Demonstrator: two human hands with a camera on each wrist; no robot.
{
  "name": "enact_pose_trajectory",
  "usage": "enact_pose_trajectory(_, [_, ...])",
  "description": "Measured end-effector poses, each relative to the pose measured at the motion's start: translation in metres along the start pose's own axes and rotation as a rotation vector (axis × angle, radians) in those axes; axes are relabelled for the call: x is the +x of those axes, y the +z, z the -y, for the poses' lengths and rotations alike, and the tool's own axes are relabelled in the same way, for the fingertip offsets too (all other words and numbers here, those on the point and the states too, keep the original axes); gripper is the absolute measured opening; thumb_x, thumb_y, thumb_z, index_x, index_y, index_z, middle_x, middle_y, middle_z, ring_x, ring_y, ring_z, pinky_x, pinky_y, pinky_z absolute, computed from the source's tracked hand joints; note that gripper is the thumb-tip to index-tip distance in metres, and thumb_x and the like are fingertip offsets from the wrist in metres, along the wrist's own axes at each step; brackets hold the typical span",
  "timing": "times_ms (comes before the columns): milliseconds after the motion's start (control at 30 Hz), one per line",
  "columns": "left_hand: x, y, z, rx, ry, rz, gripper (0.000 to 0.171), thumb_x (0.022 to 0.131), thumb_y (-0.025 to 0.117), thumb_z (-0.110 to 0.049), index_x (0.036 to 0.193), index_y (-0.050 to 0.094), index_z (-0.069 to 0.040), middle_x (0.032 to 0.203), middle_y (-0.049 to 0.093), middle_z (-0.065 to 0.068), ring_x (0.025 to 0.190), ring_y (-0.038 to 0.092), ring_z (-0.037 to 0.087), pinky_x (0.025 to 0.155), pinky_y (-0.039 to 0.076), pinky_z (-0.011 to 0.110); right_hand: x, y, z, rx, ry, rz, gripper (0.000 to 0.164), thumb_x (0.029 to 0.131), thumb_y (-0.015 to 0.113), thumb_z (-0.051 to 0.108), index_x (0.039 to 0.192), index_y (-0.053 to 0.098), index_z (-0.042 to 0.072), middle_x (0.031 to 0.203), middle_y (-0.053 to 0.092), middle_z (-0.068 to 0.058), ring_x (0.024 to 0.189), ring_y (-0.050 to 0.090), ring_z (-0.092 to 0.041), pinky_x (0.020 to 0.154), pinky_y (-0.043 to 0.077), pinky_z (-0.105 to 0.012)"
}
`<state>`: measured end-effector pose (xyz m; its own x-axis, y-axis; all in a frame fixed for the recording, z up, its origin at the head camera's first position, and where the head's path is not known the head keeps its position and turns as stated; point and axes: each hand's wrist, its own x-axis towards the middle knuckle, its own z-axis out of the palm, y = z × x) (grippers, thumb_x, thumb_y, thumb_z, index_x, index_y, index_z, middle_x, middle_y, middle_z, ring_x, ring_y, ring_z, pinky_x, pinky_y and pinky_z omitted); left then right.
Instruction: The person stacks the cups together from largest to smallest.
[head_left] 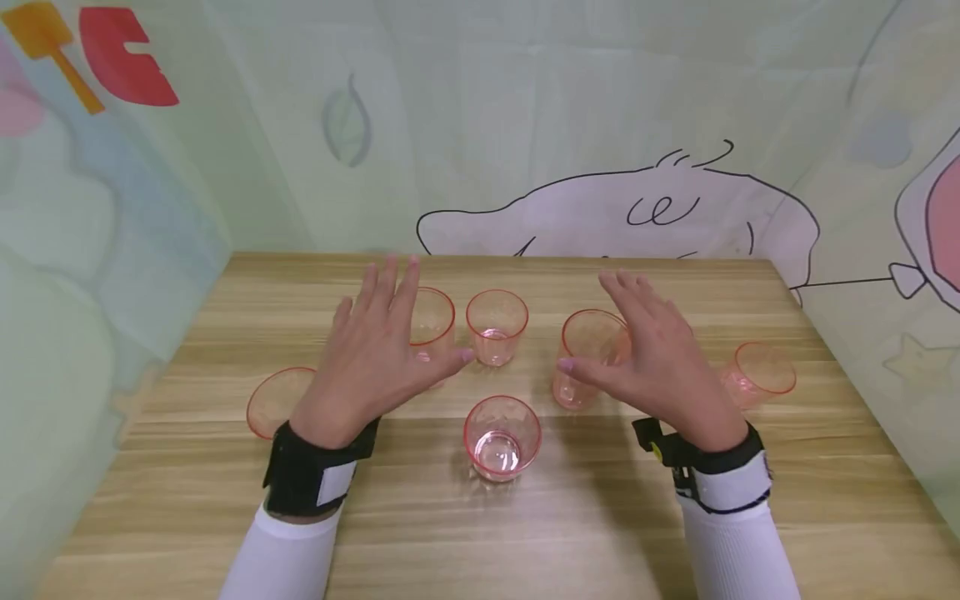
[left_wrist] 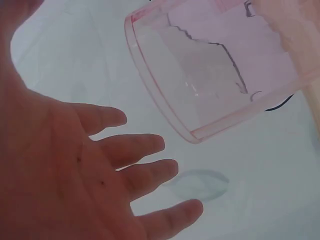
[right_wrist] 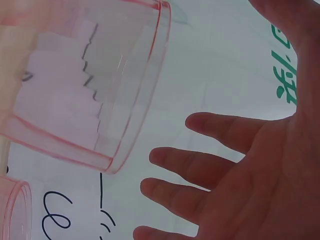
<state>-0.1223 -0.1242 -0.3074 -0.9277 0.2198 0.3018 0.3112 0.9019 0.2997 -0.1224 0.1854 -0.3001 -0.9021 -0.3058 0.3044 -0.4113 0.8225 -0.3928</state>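
Both hands hover over the table with fingers straight and spread, holding nothing. In the head view my left hand partly covers a clear pink-rimmed cup behind it. My right hand overlaps another such cup, its thumb crossing in front of the cup's side. Between the hands stand a front cup and a back cup, both upright. The left wrist view shows a large cup beyond the spread fingers. Likewise, a cup appears past the fingers in the right wrist view.
A cup stands at the left, partly behind the left wrist. Another cup is right of the right hand. The wooden table meets a printed cloth backdrop at its back edge, with more cloth on both sides.
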Motion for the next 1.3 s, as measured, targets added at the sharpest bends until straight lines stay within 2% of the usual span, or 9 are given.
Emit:
enact_pose_trajectory(233, [0.005,0.009,0.005,-0.035,0.049,-0.064,0.109,0.07,0.056,-0.074,0.148,0.019,-0.007,0.149,0.021,0.021,0.135,0.018,0.04,0.103,0.026,0.055,0.0,0.004,-0.001,-0.029,-0.025,-0.014,0.101,0.064,0.064,0.073,0.143,0.036,0.015,0.144,0.035,-0.015,0.133,0.029,-0.032,0.1,0.026,-0.057])
enact_pose_trajectory(367, [0.006,0.012,0.006,-0.058,0.06,-0.092,0.107,0.07,0.063,-0.067,0.146,0.022,-0.003,0.145,0.025,0.023,0.133,0.023,0.04,0.101,0.03,0.053,0.001,0.005,-0.001,-0.038,-0.051,-0.024,0.1,0.065,0.065,0.072,0.141,0.038,0.013,0.141,0.038,-0.016,0.131,0.032,-0.033,0.099,0.028,-0.055])
enact_pose_trajectory(533, [0.004,0.013,0.007,-0.087,0.034,-0.079,0.107,0.071,0.064,-0.064,0.146,0.019,-0.002,0.143,0.028,0.023,0.131,0.028,0.037,0.101,0.031,0.049,0.001,0.005,0.0,-0.027,-0.048,-0.003,0.1,0.065,0.064,0.071,0.142,0.037,0.013,0.142,0.037,-0.017,0.131,0.031,-0.034,0.1,0.028,-0.056])
enact_pose_trajectory(700, [0.004,0.014,0.009,-0.101,0.003,-0.06,0.107,0.072,0.066,-0.062,0.146,0.018,-0.001,0.143,0.027,0.025,0.128,0.031,0.04,0.102,0.03,0.05,0.001,0.007,0.0,-0.021,-0.046,0.008,0.1,0.065,0.063,0.073,0.141,0.039,0.012,0.142,0.037,-0.017,0.131,0.032,-0.036,0.1,0.03,-0.056])
enact_pose_trajectory(967, [0.004,0.015,0.009,-0.132,-0.043,-0.043,0.103,0.073,0.068,-0.054,0.145,0.019,0.001,0.137,0.035,0.027,0.119,0.041,0.042,0.096,0.036,0.051,0.001,0.009,0.0,0.01,-0.025,0.043,0.098,0.067,0.064,0.071,0.141,0.038,0.013,0.143,0.035,-0.015,0.13,0.034,-0.033,0.1,0.031,-0.054])
enact_pose_trajectory(1133, [0.003,0.016,0.008,-0.133,-0.081,-0.007,0.101,0.075,0.065,-0.056,0.146,0.018,-0.001,0.132,0.039,0.026,0.115,0.045,0.039,0.093,0.039,0.049,0.001,0.01,-0.001,0.03,-0.038,0.058,0.096,0.069,0.065,0.068,0.141,0.038,0.01,0.141,0.038,-0.014,0.128,0.035,-0.033,0.102,0.03,-0.051])
enact_pose_trajectory(1300, [0.002,0.02,0.009,-0.133,-0.09,-0.022,0.097,0.077,0.064,-0.054,0.145,0.02,0.0,0.129,0.04,0.027,0.106,0.05,0.042,0.088,0.042,0.051,0.001,0.013,-0.001,0.035,-0.032,0.076,0.094,0.07,0.065,0.067,0.139,0.04,0.008,0.139,0.041,-0.012,0.128,0.036,-0.031,0.102,0.03,-0.048])
